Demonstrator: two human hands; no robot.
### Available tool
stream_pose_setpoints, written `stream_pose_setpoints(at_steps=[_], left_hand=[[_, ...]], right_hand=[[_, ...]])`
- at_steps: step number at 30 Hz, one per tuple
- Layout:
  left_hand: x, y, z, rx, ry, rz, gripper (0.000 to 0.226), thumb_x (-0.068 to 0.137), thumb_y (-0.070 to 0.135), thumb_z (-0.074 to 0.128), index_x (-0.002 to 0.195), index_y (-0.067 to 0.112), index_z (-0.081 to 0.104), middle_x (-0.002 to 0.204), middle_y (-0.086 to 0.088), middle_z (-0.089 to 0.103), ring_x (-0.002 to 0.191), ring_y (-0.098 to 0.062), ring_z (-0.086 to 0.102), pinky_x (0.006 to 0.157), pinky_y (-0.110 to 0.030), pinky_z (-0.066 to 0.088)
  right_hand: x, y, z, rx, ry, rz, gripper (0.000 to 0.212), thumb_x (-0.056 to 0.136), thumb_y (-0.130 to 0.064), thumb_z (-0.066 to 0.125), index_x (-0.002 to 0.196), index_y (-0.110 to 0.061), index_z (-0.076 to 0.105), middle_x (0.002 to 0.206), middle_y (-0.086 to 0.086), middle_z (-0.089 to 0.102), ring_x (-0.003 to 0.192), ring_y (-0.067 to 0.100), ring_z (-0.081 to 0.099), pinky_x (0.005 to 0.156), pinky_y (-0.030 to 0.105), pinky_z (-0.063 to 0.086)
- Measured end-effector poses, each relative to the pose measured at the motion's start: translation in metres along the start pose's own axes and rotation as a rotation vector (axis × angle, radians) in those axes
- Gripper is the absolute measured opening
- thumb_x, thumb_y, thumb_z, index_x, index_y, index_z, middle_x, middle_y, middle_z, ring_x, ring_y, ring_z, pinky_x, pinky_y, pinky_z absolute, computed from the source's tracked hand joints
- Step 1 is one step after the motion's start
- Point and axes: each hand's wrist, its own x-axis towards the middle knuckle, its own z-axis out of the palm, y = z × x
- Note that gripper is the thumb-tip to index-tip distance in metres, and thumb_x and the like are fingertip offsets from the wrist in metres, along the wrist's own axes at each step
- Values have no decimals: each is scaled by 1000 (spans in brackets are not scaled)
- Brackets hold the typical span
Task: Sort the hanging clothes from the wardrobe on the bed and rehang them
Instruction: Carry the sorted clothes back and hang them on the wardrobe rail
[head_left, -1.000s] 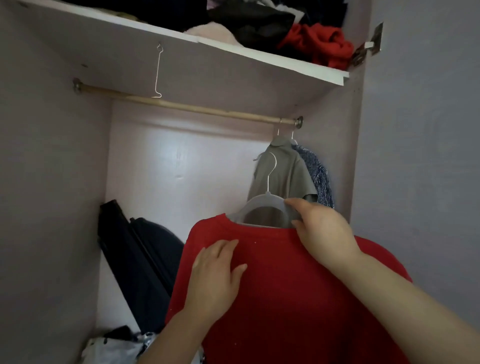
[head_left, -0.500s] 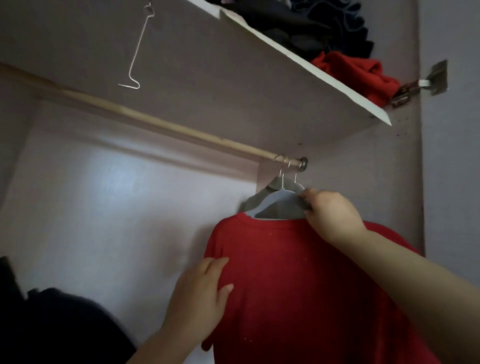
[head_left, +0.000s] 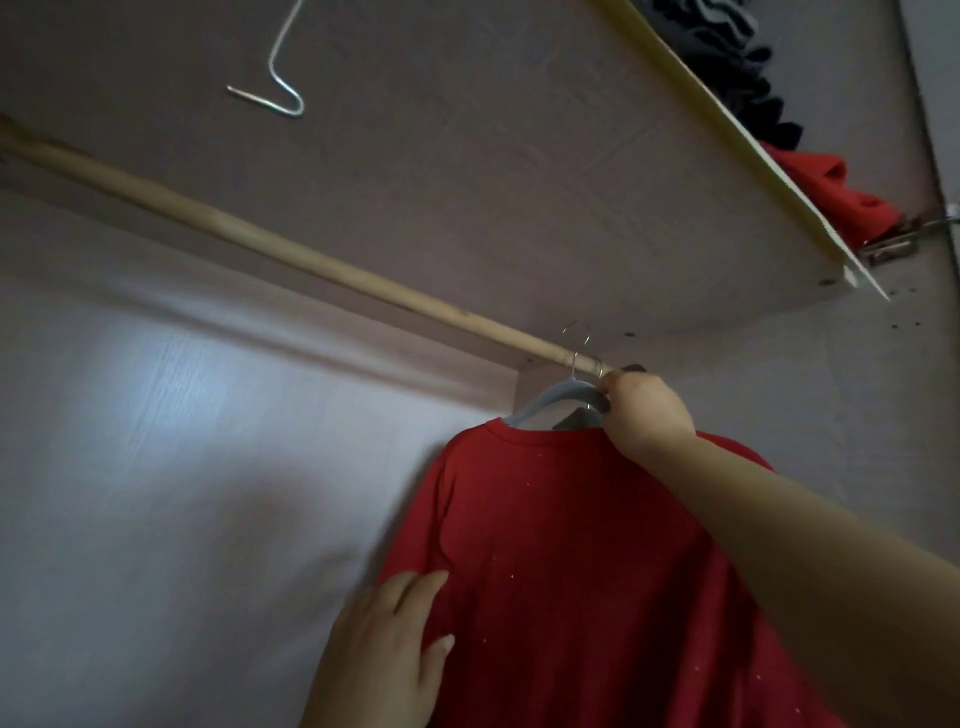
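Under the wardrobe rail (head_left: 311, 261), right hand (head_left: 644, 415) grasps the half-hidden hanger (head_left: 550, 402), left hand (head_left: 384, 654) flat on red shirt (head_left: 597, 571).

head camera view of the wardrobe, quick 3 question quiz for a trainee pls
1. True or false: the right hand grips the hanger carrying the red shirt, close under the rod.
2. Where does the left hand rest? A on the rod; B flat on the red shirt; C on the wire hook.
3. What colour is the cloth pile at the right end of the shelf?
Key: 1 true; 2 B; 3 red.
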Motion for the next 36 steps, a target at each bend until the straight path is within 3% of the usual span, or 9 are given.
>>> stream_pose_setpoints(at_steps=[3, 8, 10, 12, 13, 18, 21, 30, 36], left_hand=[[-2, -11, 7, -1, -46, -1, 74, 16, 31, 94, 85, 17, 76, 78, 0, 71, 59, -8, 67, 42, -20, 50], [-11, -16, 14, -32, -90, -42, 73, 17, 31, 94, 86, 15, 75, 80, 0, 71, 57, -7, 66, 43, -18, 50], [-14, -10, 15, -64, -143, -67, 71, 41, 36, 91, 106, 18, 70, 101, 0, 69, 77, -9, 68, 65, -21, 55], [-17, -4, 19, -40, -124, -91, 65, 78, 45, 64, 137, 33, 39, 136, 9, 43, 116, -7, 51, 99, -22, 38], [-20, -1, 21, -38, -99, -101, 61, 86, 46, 52, 141, 38, 27, 141, 14, 33, 124, -5, 42, 105, -19, 28], [-25, 18, 16, -43, -118, -116, 55, 89, 41, 49, 140, 33, 31, 137, 12, 39, 123, -7, 41, 104, -19, 27], [-34, 32, 13, -15, -129, -112, 54, 91, 40, 46, 142, 30, 29, 138, 12, 38, 124, -7, 39, 104, -18, 26], [-97, 115, -24, -41, -243, -190, 51, 91, 32, 51, 139, 21, 37, 132, -2, 47, 115, -19, 47, 99, -30, 36], [-165, 194, -62, 34, -381, -288, 51, 91, 28, 51, 139, 17, 37, 134, -8, 46, 115, -24, 47, 98, -34, 37]], right_hand=[[-2, -6, 20, -13, -47, 4, 29, 92, -5, 45, 119, -7, 55, 110, 15, 62, 100, 31, 60, 77, 37, 49], [-12, -2, 41, -44, -89, -11, 48, 88, 2, 46, 133, -15, 43, 116, 13, 59, 104, 30, 59, 80, 37, 48], [-18, 2, 47, -19, 0, -42, 45, 88, 2, 46, 129, -17, 46, 108, 10, 62, 95, 28, 61, 73, 36, 50], [-27, 4, 51, -23, 39, -52, 39, 88, -2, 47, 124, -18, 51, 104, 9, 62, 90, 28, 62, 71, 37, 53], [-33, 6, 54, -52, 46, -65, 38, 88, -6, 48, 124, -19, 52, 107, 8, 61, 93, 27, 60, 74, 37, 53], [-70, 21, 68, -159, 121, -233, 43, 89, -23, 49, 132, -26, 47, 139, 1, 43, 130, 24, 34, 110, 37, 21], [-108, 27, 74, -161, 50, -314, 44, 90, -24, 47, 134, -29, 45, 144, 0, 36, 137, 22, 23, 114, 41, 7], [-268, 64, 70, 75, -273, -400, 45, 91, -26, 45, 135, -30, 43, 137, -6, 40, 128, 16, 35, 109, 30, 16], [-375, 98, 33, 230, -442, -361, 45, 89, -23, 49, 134, -26, 46, 134, -2, 45, 124, 22, 38, 102, 29, 26]])
